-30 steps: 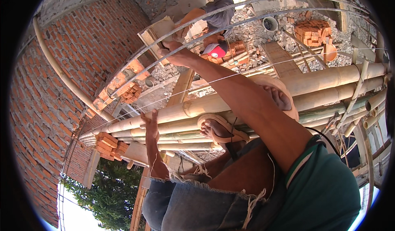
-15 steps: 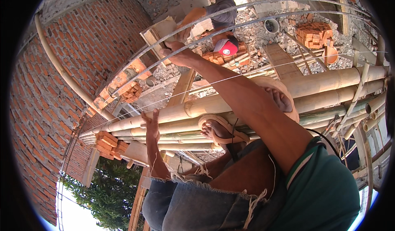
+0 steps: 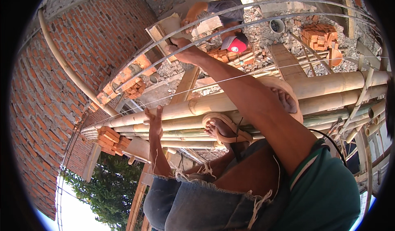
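Note:
My left hand (image 3: 154, 122) rests against the front bamboo pole (image 3: 175, 110), its fingers apart and holding nothing. Stretched forward, my right hand (image 3: 185, 53) has its fingers closed where a steel rod (image 3: 222, 28) crosses it, beside the edge of a wooden box (image 3: 156, 32). Its fingertips are partly hidden, so I cannot make out what they grip. Across the box, a co-worker in a red and grey cap (image 3: 235, 45) bends down with a hand (image 3: 187, 25) near its far side. My sandalled feet (image 3: 220, 128) stand on the bamboo poles.
A stack of bricks (image 3: 110, 140) sits on the left end of the scaffold. A taut string (image 3: 255, 71) runs above the poles. Below lie rubble, brick piles (image 3: 319, 36) and a bucket (image 3: 277, 26). A brick wall (image 3: 45, 103) rises at left.
The whole view has shifted slightly to the right and my right hand appears a little farther right. My left hand stays on the pole. The co-worker's hand remains near the box.

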A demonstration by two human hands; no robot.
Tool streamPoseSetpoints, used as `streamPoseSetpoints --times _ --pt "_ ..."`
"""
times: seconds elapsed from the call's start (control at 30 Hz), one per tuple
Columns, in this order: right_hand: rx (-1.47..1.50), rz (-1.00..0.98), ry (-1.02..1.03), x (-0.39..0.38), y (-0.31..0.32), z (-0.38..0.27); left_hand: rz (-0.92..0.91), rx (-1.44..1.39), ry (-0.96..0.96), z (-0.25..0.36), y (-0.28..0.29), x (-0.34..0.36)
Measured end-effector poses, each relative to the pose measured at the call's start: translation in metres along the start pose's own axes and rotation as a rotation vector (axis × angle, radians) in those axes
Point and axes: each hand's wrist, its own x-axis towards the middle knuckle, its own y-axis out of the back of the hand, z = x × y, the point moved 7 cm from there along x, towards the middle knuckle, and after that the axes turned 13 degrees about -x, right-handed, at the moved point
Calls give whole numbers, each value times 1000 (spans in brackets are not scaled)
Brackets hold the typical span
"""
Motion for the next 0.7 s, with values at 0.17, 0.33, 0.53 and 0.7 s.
streamPoseSetpoints --times 0.17,0.33,0.53,0.7 --pt "-83 -33 -21 2 0 3 -1 20 6 1 -1 0" --pt "-24 -14 -4 1 -1 2 -2 35 4 1 -1 0" --pt "-29 1 12 1 -1 3 3 2 -8 0 -1 1" --pt "-26 -2 0 3 -3 6 13 18 -4 0 1 0"
